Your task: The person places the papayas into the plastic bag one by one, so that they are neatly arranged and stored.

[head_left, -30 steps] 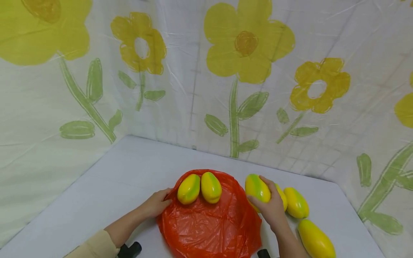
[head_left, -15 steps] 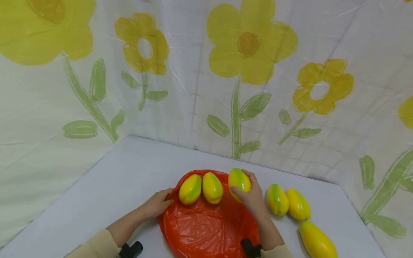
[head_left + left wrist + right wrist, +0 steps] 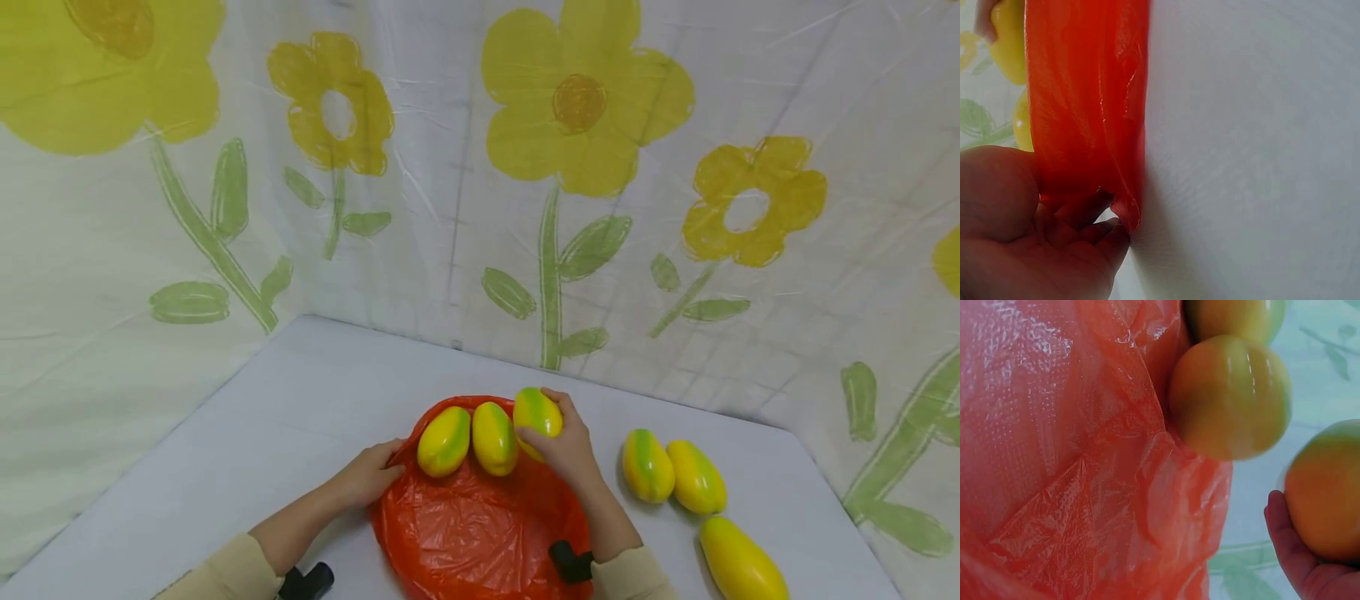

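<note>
A round, spread-out red plastic bag (image 3: 472, 533) lies on the table with its rim standing up. My left hand (image 3: 367, 473) pinches the rim at its left side; in the left wrist view the fingers (image 3: 1094, 240) curl under the red film. Two glossy yellow papayas with green streaks, a left papaya (image 3: 443, 442) and a middle papaya (image 3: 494, 439), sit side by side at the bag's far inner edge. My right hand (image 3: 566, 442) grips another papaya (image 3: 537, 417) beside them, over the bag's far right rim. In the right wrist view its fingertips press against the held papaya (image 3: 1332, 494).
To the right of the bag, two papayas (image 3: 647, 467) (image 3: 697, 477) rest close together on the white table (image 3: 247, 433). A longer papaya (image 3: 742, 562) lies nearer the front. Behind the table hangs a flower-printed sheet (image 3: 420, 250).
My right hand has carried its papaya leftward from beside the loose ones to the bag's far rim, close to the two inside. The left hand keeps its hold on the rim.
</note>
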`<act>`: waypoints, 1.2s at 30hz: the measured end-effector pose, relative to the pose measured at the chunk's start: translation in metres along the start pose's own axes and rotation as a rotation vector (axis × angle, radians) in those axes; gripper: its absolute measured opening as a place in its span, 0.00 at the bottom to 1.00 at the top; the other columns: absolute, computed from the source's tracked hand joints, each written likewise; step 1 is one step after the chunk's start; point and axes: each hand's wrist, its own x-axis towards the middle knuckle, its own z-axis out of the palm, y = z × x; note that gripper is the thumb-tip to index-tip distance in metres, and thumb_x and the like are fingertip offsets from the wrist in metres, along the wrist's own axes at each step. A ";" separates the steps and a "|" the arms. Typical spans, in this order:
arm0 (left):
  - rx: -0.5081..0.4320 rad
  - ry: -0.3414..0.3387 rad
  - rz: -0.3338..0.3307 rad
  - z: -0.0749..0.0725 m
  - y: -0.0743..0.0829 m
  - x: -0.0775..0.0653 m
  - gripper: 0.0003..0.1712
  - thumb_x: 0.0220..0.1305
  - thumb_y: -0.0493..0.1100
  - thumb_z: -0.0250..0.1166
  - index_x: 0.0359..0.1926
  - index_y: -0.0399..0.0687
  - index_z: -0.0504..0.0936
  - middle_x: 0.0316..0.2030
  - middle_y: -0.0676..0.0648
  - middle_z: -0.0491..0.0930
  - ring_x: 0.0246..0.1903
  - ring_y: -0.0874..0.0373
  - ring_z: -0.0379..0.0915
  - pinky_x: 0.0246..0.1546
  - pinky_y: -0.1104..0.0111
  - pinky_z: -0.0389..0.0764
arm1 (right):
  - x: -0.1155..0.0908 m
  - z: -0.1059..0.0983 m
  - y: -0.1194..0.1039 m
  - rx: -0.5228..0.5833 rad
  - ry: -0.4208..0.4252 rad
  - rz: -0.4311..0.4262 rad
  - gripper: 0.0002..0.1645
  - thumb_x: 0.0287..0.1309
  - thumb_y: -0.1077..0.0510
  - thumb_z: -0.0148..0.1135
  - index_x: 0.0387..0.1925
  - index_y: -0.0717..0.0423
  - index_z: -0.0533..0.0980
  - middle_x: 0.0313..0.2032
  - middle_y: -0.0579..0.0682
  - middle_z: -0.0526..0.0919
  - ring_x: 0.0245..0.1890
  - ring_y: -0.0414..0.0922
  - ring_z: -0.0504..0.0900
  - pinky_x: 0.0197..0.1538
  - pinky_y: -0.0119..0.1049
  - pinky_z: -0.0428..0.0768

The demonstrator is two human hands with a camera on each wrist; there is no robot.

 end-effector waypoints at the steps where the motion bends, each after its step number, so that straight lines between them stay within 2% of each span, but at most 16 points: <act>1: -0.001 0.001 -0.001 0.000 0.000 0.000 0.24 0.64 0.34 0.53 0.62 0.38 0.67 0.49 0.41 0.78 0.28 0.58 0.75 0.32 0.66 0.84 | 0.000 0.000 0.000 -0.002 0.000 0.001 0.37 0.48 0.53 0.67 0.61 0.44 0.63 0.52 0.55 0.73 0.44 0.50 0.73 0.41 0.38 0.81; 13: -0.006 -0.029 0.026 0.000 -0.001 0.000 0.24 0.65 0.33 0.52 0.62 0.37 0.66 0.48 0.40 0.78 0.27 0.58 0.75 0.30 0.67 0.84 | 0.005 0.002 0.004 -0.028 -0.002 0.008 0.37 0.49 0.52 0.66 0.61 0.46 0.63 0.52 0.56 0.73 0.44 0.50 0.74 0.41 0.37 0.79; 20: 0.009 -0.016 0.025 0.001 -0.002 0.002 0.24 0.64 0.34 0.52 0.62 0.38 0.67 0.50 0.40 0.77 0.29 0.59 0.75 0.32 0.67 0.84 | 0.009 0.005 0.011 -0.043 -0.021 0.013 0.37 0.50 0.50 0.65 0.62 0.48 0.63 0.51 0.57 0.73 0.43 0.49 0.74 0.41 0.38 0.79; 36: 0.016 0.000 0.006 0.000 0.000 0.000 0.25 0.64 0.34 0.53 0.63 0.38 0.66 0.54 0.39 0.76 0.30 0.58 0.74 0.34 0.66 0.84 | 0.014 0.010 0.030 -0.122 -0.038 0.029 0.43 0.50 0.48 0.66 0.65 0.53 0.59 0.56 0.57 0.71 0.46 0.50 0.74 0.50 0.46 0.78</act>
